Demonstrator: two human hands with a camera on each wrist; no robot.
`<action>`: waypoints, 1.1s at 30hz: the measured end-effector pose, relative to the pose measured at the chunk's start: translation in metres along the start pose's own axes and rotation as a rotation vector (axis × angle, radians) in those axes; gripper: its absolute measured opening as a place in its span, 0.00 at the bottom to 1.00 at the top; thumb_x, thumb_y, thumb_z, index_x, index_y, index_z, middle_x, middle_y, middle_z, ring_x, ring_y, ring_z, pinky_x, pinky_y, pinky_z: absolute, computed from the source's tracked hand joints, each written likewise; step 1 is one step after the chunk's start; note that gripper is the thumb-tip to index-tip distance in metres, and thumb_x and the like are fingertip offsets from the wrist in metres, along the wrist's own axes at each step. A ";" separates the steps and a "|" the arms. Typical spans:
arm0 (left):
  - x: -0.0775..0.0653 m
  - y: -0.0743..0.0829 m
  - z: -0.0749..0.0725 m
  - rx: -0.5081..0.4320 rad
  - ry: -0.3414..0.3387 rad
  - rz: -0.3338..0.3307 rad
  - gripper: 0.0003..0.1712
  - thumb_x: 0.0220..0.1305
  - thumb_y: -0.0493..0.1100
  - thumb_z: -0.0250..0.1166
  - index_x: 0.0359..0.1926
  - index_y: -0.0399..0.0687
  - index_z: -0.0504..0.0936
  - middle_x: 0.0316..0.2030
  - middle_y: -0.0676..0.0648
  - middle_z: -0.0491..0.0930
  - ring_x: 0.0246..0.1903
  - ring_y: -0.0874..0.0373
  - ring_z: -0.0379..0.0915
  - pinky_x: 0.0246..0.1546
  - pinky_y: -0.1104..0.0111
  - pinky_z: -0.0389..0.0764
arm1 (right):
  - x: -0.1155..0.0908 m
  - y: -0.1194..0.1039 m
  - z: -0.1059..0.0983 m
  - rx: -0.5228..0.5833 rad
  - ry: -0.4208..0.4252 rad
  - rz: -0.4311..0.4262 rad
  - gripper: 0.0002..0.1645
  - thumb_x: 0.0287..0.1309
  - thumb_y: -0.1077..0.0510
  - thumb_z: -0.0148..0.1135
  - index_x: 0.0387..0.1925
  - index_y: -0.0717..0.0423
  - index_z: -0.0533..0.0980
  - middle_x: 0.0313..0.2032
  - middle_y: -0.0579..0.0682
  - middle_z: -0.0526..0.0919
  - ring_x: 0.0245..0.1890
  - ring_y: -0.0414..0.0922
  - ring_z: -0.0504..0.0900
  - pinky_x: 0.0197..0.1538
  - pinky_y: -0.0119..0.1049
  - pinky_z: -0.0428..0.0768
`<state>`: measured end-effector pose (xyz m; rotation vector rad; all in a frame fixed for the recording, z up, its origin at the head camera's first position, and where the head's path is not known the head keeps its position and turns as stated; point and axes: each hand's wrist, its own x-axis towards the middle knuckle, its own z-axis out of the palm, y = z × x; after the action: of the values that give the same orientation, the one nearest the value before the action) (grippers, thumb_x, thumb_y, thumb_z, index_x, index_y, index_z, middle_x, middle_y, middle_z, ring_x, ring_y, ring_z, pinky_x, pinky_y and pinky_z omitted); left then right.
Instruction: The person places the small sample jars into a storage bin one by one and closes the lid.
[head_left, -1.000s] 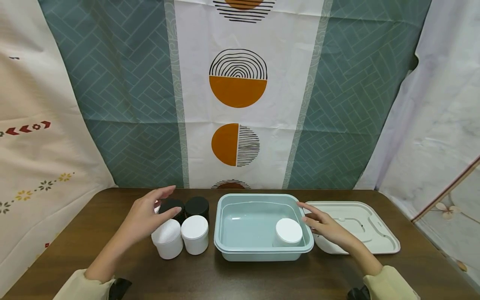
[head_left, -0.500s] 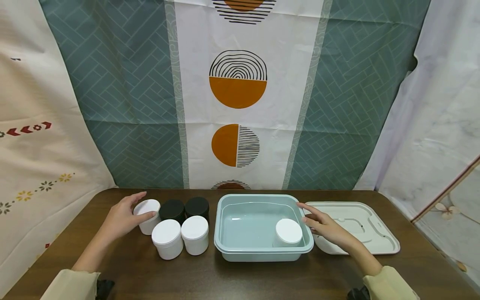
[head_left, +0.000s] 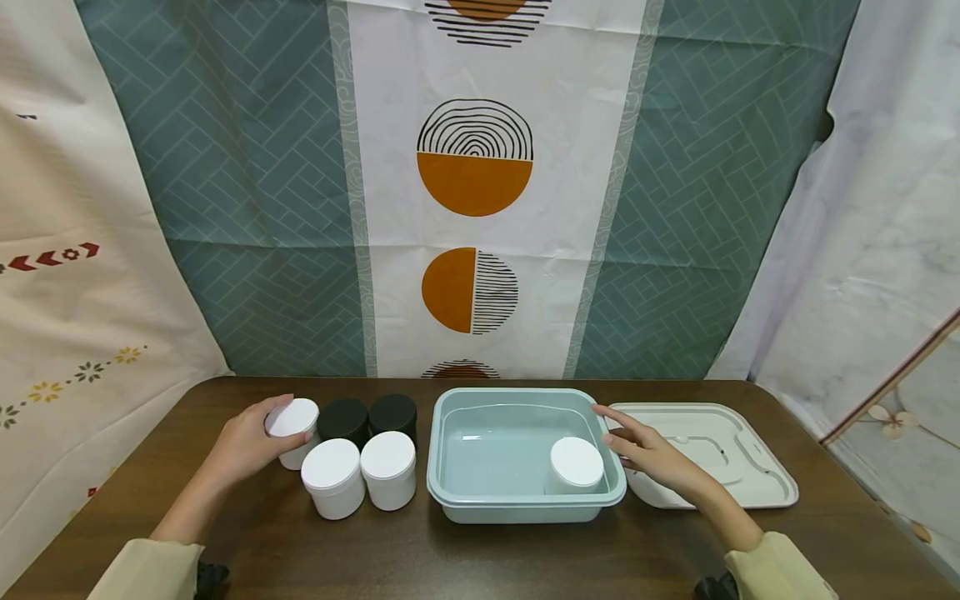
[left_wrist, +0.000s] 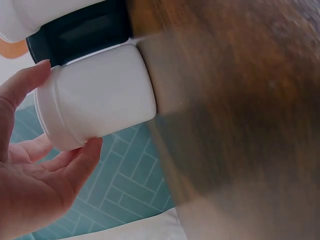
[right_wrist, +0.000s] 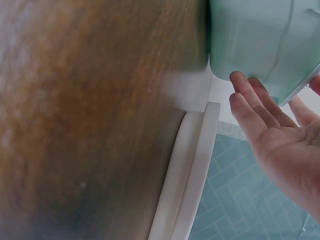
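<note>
My left hand (head_left: 246, 442) is around the lid end of a white jar (head_left: 295, 430) at the left of the group, thumb on the near side and fingers on the far side. In the left wrist view, the thumb and fingers (left_wrist: 86, 162) touch the lid of this upright jar (left_wrist: 102, 92), which stands on the table. My right hand (head_left: 656, 454) rests at the right rim of a light blue plastic bin (head_left: 480, 502). Its fingers (right_wrist: 250, 112) are extended along the outside of the wall in the right wrist view. Inside the bin stands another white jar (head_left: 576, 463).
Two black-lidded jars (head_left: 393, 416) stand to the right of the gripped jar. Nearer are two white jars (head_left: 388, 469), left of the bin. A white lid (head_left: 720, 450) lies flat on the brown table (head_left: 480, 567), right of the bin. Patterned cloth (head_left: 476, 192) hangs behind.
My left hand has moved left from above the black-lidded jar to the leftmost white jar and closed its thumb and fingers round it. The right hand stays at the bin's rim.
</note>
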<state>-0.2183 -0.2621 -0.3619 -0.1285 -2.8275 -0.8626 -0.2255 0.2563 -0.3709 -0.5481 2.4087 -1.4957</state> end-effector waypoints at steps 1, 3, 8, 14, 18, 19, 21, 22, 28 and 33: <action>0.000 0.000 0.000 -0.001 -0.002 -0.003 0.43 0.49 0.49 0.69 0.57 0.23 0.64 0.52 0.23 0.66 0.45 0.32 0.68 0.39 0.47 0.73 | 0.000 0.000 0.000 -0.001 0.000 -0.001 0.35 0.66 0.53 0.46 0.69 0.60 0.48 0.55 0.71 0.67 0.56 0.60 0.68 0.51 0.51 0.73; 0.000 -0.001 0.001 -0.001 0.002 -0.004 0.42 0.49 0.49 0.69 0.57 0.23 0.64 0.52 0.23 0.66 0.46 0.32 0.67 0.39 0.47 0.73 | 0.000 0.000 0.000 0.001 -0.002 -0.001 0.35 0.66 0.53 0.46 0.69 0.60 0.48 0.56 0.72 0.66 0.56 0.60 0.68 0.51 0.51 0.73; 0.000 -0.002 0.001 0.002 0.024 0.006 0.42 0.48 0.49 0.69 0.56 0.23 0.65 0.51 0.23 0.67 0.44 0.32 0.68 0.39 0.47 0.74 | 0.001 0.000 0.000 0.008 -0.008 -0.004 0.35 0.66 0.53 0.47 0.69 0.60 0.48 0.56 0.72 0.65 0.56 0.61 0.68 0.51 0.51 0.72; 0.001 0.001 -0.004 0.018 0.078 0.007 0.42 0.46 0.49 0.71 0.55 0.23 0.67 0.51 0.24 0.68 0.45 0.33 0.69 0.39 0.48 0.73 | 0.001 0.001 0.000 0.001 -0.011 -0.010 0.35 0.66 0.53 0.47 0.69 0.61 0.48 0.57 0.73 0.64 0.57 0.62 0.67 0.52 0.52 0.72; 0.000 0.007 -0.013 0.024 0.142 0.018 0.41 0.46 0.49 0.71 0.55 0.24 0.67 0.51 0.24 0.68 0.46 0.32 0.67 0.40 0.46 0.71 | 0.001 0.001 0.000 0.001 -0.017 -0.016 0.36 0.67 0.53 0.46 0.69 0.61 0.47 0.57 0.73 0.64 0.57 0.61 0.67 0.52 0.52 0.72; 0.000 0.008 -0.016 0.024 0.162 0.023 0.41 0.46 0.49 0.71 0.55 0.25 0.68 0.51 0.24 0.69 0.47 0.32 0.67 0.41 0.46 0.71 | 0.001 0.000 0.000 0.005 -0.015 -0.010 0.36 0.67 0.53 0.46 0.69 0.61 0.47 0.58 0.72 0.64 0.57 0.60 0.67 0.52 0.52 0.72; 0.000 0.011 -0.021 0.025 0.204 0.040 0.40 0.46 0.49 0.71 0.55 0.26 0.69 0.50 0.24 0.70 0.47 0.32 0.67 0.40 0.46 0.71 | 0.001 0.000 0.000 0.007 -0.015 -0.005 0.36 0.67 0.53 0.46 0.69 0.60 0.47 0.57 0.71 0.64 0.57 0.59 0.68 0.52 0.52 0.72; -0.001 0.013 -0.024 0.026 0.222 0.048 0.40 0.46 0.49 0.71 0.55 0.26 0.69 0.50 0.25 0.70 0.46 0.32 0.67 0.39 0.46 0.71 | 0.001 0.000 0.000 0.003 -0.017 -0.004 0.36 0.67 0.52 0.45 0.69 0.60 0.47 0.58 0.71 0.64 0.57 0.59 0.68 0.52 0.52 0.72; -0.001 0.024 -0.036 0.032 0.286 0.082 0.40 0.46 0.50 0.71 0.55 0.29 0.70 0.49 0.26 0.71 0.45 0.33 0.68 0.36 0.49 0.69 | 0.001 0.001 -0.001 -0.004 -0.018 -0.015 0.35 0.67 0.53 0.46 0.69 0.61 0.47 0.57 0.72 0.65 0.57 0.61 0.68 0.52 0.52 0.72; -0.002 0.037 -0.041 0.019 0.306 0.097 0.40 0.47 0.49 0.71 0.57 0.30 0.69 0.49 0.26 0.71 0.43 0.35 0.67 0.32 0.53 0.70 | 0.001 0.001 -0.001 -0.005 -0.007 -0.008 0.35 0.66 0.53 0.46 0.69 0.60 0.48 0.58 0.72 0.64 0.57 0.61 0.67 0.52 0.51 0.72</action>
<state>-0.2053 -0.2545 -0.3094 -0.1185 -2.5217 -0.7621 -0.2267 0.2574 -0.3711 -0.5635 2.4079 -1.4888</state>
